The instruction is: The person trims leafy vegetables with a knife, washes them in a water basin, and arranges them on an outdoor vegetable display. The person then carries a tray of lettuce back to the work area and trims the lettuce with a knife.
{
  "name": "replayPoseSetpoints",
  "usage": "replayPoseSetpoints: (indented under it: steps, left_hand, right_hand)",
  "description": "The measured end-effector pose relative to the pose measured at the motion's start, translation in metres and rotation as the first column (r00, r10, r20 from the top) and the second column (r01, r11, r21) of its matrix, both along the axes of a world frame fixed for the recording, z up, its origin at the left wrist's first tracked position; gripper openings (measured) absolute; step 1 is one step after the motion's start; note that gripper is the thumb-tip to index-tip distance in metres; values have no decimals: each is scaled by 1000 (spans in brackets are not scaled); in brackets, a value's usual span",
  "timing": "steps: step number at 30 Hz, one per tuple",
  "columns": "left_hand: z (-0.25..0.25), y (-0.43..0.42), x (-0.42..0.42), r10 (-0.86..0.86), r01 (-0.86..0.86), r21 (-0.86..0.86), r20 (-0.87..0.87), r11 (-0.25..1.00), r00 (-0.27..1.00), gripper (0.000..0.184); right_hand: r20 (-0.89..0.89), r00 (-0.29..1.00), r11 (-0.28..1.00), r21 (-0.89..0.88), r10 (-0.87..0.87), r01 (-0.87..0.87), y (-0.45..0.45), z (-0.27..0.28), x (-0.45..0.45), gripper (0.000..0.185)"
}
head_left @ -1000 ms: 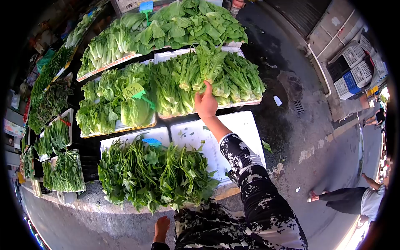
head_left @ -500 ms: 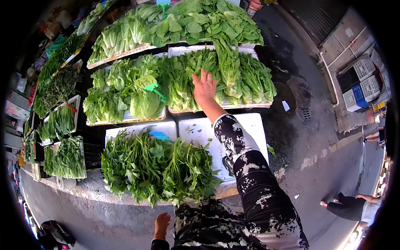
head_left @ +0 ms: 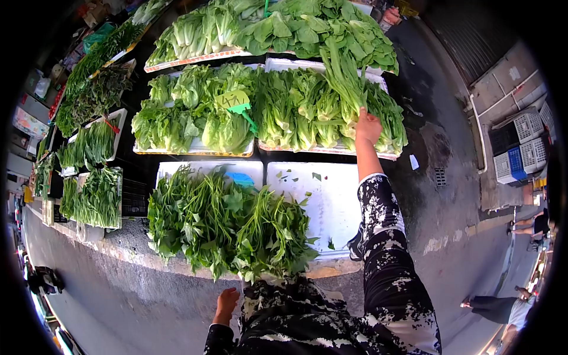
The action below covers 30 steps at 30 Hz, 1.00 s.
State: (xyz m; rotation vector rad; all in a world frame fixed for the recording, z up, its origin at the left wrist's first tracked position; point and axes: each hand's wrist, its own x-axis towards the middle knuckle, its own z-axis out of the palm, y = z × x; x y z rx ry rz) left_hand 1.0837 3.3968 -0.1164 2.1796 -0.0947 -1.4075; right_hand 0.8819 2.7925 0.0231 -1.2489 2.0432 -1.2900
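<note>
My right hand (head_left: 368, 127) is closed around the pale base of a long-leaved lettuce (head_left: 345, 77). Its leaves point away from me, across the pile of similar long-leaf lettuce (head_left: 296, 106) in a white foam box. Low at my left side hangs my left hand (head_left: 226, 303), loosely curled, fingers a little apart and nothing visible in it. The nearest thing to it is a heap of leafy green stems (head_left: 231, 228) in the front box. Under my right forearm lies a white foam tray (head_left: 302, 207) with a few loose leaf scraps.
A yellow-green price tag (head_left: 235, 102) stands in the curly lettuce (head_left: 177, 121) at middle left. Broad-leaf greens (head_left: 331, 29) fill the back row. More greens (head_left: 97, 198) lie at left. Stacked plastic crates (head_left: 518, 142) and a person (head_left: 497, 309) are on the right.
My right hand has moved right from the middle of the lettuce pile and closed on one lettuce's base. That lettuce has shifted and tilted. My left hand stays low. The view has shifted slightly.
</note>
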Motion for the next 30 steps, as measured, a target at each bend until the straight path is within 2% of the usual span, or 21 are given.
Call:
replayPoseSetpoints:
  steps: [1, 2, 3, 4, 5, 7, 8, 9, 10, 13, 16, 17, 20, 21, 22, 24, 25, 26, 27, 29, 30]
  left_hand:
    - [0, -3, 0, -1, 1, -12, 0, 1000, 1000, 42]
    - [2, -6, 0, -2, 2, -22, -1, 1000, 1000, 42]
    - [0, -9, 1, -29, 29, -9, 7, 1000, 1000, 42]
    - [-1, -9, 1, -19, 19, -6, 5, 1000, 1000, 42]
    - [-3, -9, 1, -26, 27, -11, 12, 1000, 1000, 42]
    - [1, -12, 0, -18, 19, -28, 16, 999, 1000, 42]
    - [2, -11, 1, -16, 16, -27, 17, 1000, 1000, 42]
    - [1, -10, 0, -28, 29, -21, 23, 999, 999, 42]
    - [1, -9, 0, -39, 39, -17, 30, 999, 999, 42]
    - [-3, 4, 0, -52, 52, -2, 57, 999, 997, 43]
    - [11, 14, -5, -3, 0, 53, 62, 999, 998, 42]
    - [13, 19, -5, 9, -12, 54, 64, 998, 998, 42]
    - [10, 36, -8, 61, -62, 44, 22, 997, 998, 41]
    - [7, 41, -8, 61, -63, 53, 39, 997, 997, 41]
    - [3, 44, -8, 57, -61, 61, 56, 996, 997, 41]
    - [-1, 44, -5, 38, -42, 63, 58, 997, 998, 42]
    - [-4, 42, -1, 4, -8, 68, 58, 998, 998, 42]
    - [-3, 41, 2, -29, 24, 75, 57, 997, 998, 43]
    - [-3, 41, 4, -27, 22, 73, 57, 997, 998, 43]
    - [-1, 37, 9, -43, 36, 81, 85, 996, 995, 42]
    - [-2, 39, 10, -49, 42, 81, 79, 996, 996, 42]
  right_hand:
    - [-84, 992, 994, 40, -97, 101, 4, 1, 1, 38]
    - [-87, 992, 995, 43, -86, 90, 11, 2, 5, 38]
    - [-278, 958, 972, -236, -64, -3, 21, 5, 11, 36]
    - [-452, 887, 868, -475, -97, -147, 30, 7, 19, 34]
    - [-532, 847, 820, -482, 6, -309, 41, 10, 34, 30]
    - [-593, 650, 719, -165, 475, -675, 54, 1, 66, 27]
    - [-592, 556, 641, -85, 583, -763, 57, -10, 85, 35]
    - [-666, 475, 632, -7, 575, -775, 64, -14, 103, 47]
    - [-633, 434, 639, 127, 641, -759, 68, -18, 119, 64]
    - [-636, 330, 656, 382, 698, -651, 77, -18, 154, 83]
    - [-677, 264, 667, 443, 687, -599, 76, -33, 166, 80]
    - [-629, 280, 637, 458, 725, -620, 70, -40, 166, 77]
    - [-594, 392, 647, 303, 702, -700, 59, -52, 155, 62]
    - [-599, 483, 679, 142, 638, -720, 58, -55, 150, 56]
    - [-606, 478, 677, 141, 636, -722, 55, -57, 148, 56]
    - [-535, 547, 668, 45, 644, -743, 54, -51, 143, 51]
    - [-319, 622, 671, 63, 715, -739, 50, -45, 138, 49]
    - [-228, 713, 713, -99, 663, -694, 48, -46, 138, 49]
    - [-12, 750, 739, -156, 662, -655, 41, -46, 136, 47]
    - [451, 684, 816, -245, 573, -523, 28, -36, 136, 41]
    - [665, 568, 864, -263, 484, -429, 25, -21, 132, 36]
